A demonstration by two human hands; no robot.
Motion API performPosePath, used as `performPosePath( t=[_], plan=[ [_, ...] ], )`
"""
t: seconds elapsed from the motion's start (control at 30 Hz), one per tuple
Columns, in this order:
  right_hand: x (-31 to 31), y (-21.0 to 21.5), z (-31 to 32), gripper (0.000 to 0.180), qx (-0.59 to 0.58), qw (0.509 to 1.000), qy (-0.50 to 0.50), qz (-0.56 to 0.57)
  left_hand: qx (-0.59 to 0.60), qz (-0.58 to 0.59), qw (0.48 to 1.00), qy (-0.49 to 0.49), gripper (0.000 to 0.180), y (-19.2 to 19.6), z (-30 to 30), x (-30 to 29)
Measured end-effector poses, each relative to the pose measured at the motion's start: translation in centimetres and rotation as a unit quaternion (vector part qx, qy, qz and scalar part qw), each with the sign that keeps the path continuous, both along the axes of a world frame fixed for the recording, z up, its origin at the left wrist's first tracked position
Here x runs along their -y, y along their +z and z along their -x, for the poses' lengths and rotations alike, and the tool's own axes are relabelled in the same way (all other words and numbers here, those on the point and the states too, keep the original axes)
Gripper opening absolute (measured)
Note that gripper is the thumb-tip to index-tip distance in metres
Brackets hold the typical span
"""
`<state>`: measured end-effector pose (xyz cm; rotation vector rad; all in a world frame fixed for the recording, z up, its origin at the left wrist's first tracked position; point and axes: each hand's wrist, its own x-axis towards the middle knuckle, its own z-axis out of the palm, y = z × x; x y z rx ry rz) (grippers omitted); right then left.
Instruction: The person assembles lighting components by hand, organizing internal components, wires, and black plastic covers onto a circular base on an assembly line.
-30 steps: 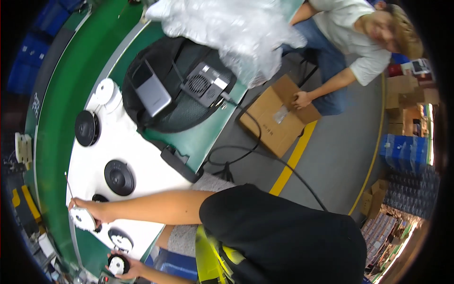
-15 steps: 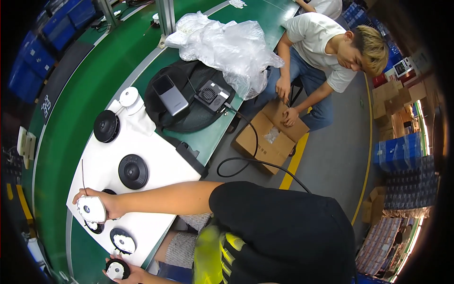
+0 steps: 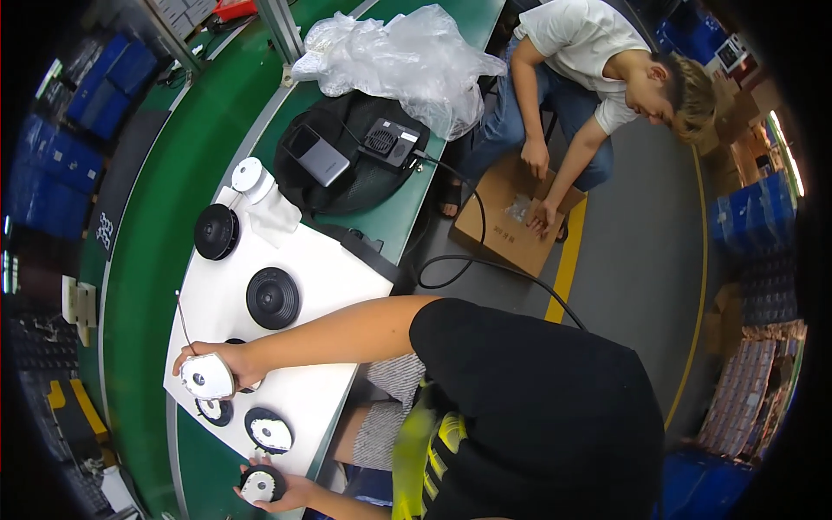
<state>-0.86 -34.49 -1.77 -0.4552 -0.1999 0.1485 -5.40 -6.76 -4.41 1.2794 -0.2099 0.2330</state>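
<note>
My right hand (image 3: 238, 362) is closed around a white rounded housing with a hole in its face (image 3: 206, 376), held above the white sheet (image 3: 334, 269). A thin dark wire or rod (image 3: 183, 321) rises beside those fingers. Nearer the table edge, my left hand (image 3: 293, 490) holds a black round part with a white plate (image 3: 262, 486), its fingers curled about the rim. Between the hands lie a black disc with a white plate (image 3: 269, 431) and a similar disc (image 3: 213, 411). Another black part sits partly hidden behind my right hand.
On the sheet are a ribbed black disc (image 3: 273, 297), a black wheel-like part (image 3: 217, 231) and a white cylinder (image 3: 251, 178). Beyond lie a black mesh bag (image 3: 364, 195) with a grey power bank (image 3: 319, 158), and clear plastic (image 3: 399, 61). A seated co-worker reaches into a cardboard box (image 3: 507, 221).
The whole view has shifted, so the table and parts appear farther right. Both hands keep hold of the same parts. The co-worker's hands have moved at the box.
</note>
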Motion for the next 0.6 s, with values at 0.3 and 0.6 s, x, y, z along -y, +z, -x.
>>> performPosePath(
  t=[0.3, 0.6],
  plan=[
    [-0.02, -0.07, 0.33, 0.033, 0.008, 0.998, -0.035, 0.056, -0.028, 0.014, 1.000, -0.001, 0.062, -0.05, -0.22, 0.06],
    [-0.37, -0.33, 0.00, 0.034, 0.021, 0.998, -0.019, 0.053, -0.031, 0.014, 0.999, 0.002, 0.062, -0.02, -0.21, -0.22]
  ],
)
